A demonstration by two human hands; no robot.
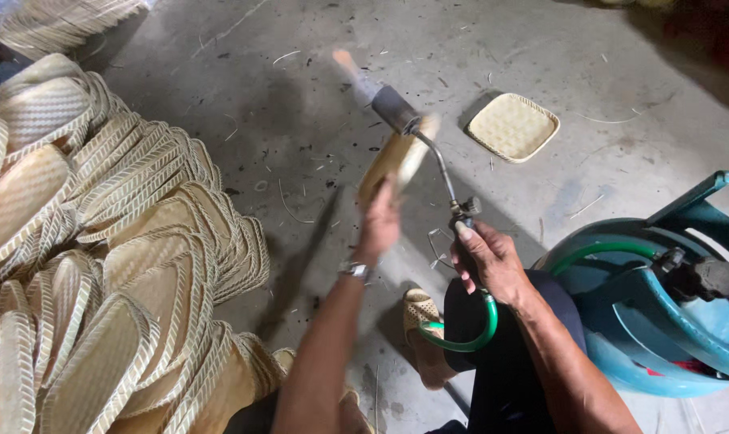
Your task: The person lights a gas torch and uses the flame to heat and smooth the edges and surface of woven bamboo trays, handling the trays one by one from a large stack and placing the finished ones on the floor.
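My left hand [379, 225] grips a small woven bamboo tray [397, 157] by its lower edge and holds it up on edge above the concrete floor. My right hand [487, 259] is closed on the handle of a gas torch [425, 145]. Its dark metal nozzle [395, 109] points up and to the left, just past the top of the tray, and a pale flame [350, 68] comes out of it. A green hose [461, 341] loops from the torch handle down over my lap.
A big heap of woven bamboo trays [99, 257] fills the left side. One square woven tray [513, 126] lies flat on the floor at upper right. A blue gas cylinder [662, 313] stands at right. My sandalled foot [421, 317] rests below the hands.
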